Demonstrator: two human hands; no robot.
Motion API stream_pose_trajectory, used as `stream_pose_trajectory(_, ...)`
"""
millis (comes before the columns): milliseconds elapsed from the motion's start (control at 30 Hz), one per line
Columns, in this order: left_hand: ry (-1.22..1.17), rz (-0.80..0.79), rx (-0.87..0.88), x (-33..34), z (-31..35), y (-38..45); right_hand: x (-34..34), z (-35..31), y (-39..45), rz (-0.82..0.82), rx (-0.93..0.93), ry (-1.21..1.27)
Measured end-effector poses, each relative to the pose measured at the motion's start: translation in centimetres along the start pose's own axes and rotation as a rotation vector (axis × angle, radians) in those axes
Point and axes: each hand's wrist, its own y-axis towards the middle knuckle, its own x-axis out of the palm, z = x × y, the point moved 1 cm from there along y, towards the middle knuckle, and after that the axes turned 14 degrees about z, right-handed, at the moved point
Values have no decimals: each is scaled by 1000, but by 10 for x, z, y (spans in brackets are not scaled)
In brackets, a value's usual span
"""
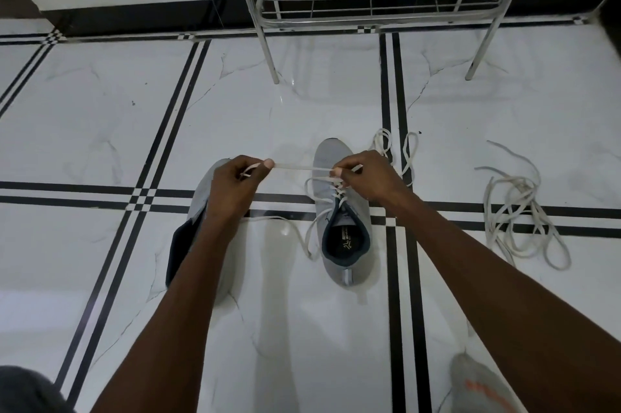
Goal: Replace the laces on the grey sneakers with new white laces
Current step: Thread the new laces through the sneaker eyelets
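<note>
A grey sneaker (346, 244) stands on the tiled floor, toe pointing away from me, with a white lace (295, 168) threaded through its upper eyelets. My right hand (366, 177) pinches the lace over the sneaker's tongue. My left hand (235, 187) grips the same lace and holds it taut to the left. One loose end of the lace trails on the floor beside the shoe. The second grey sneaker (198, 211) lies behind my left hand and forearm, mostly hidden.
A tangle of loose laces (517, 211) lies on the floor to the right, and another lace (400, 150) sits just beyond the right sneaker. A metal rack (369, 2) stands against the far wall. A socked foot (477, 385) shows at the bottom right.
</note>
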Motion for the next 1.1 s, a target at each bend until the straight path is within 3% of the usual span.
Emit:
stream_pose_trajectory(100,-150,52,-161,-6,-3,-1,-1,7,-4,8,32,-1)
stream_pose_trajectory(233,-554,-9,-423,5,2,-3,1,8,-9,-6,52,17)
stream_pose_trajectory(367,-750,-43,-470,19,12,-7,0,11,-14,-1,94,61)
stream_pose_trajectory(500,-649,-16,-365,32,17,-19,-14,14,-36,83,97,95)
stream_pose_trajectory(600,-365,-59,-149,43,12,-36,-22,17,-64,21,77,18)
stream_pose_trajectory(733,-111,-139,34,62,-1,-66,-13,23,-79,78,-137,-179)
stream_pose_trajectory(867,-5,-113,74,75,-14,-84,-1,24,-77,147,-246,-268)
stream_pose_trajectory(933,14,-108,85,77,-15,-89,-2,24,-77,167,-187,-146)
stream_pose_trajectory(1100,126,-85,242,83,-13,-93,-12,38,-73,119,219,195)
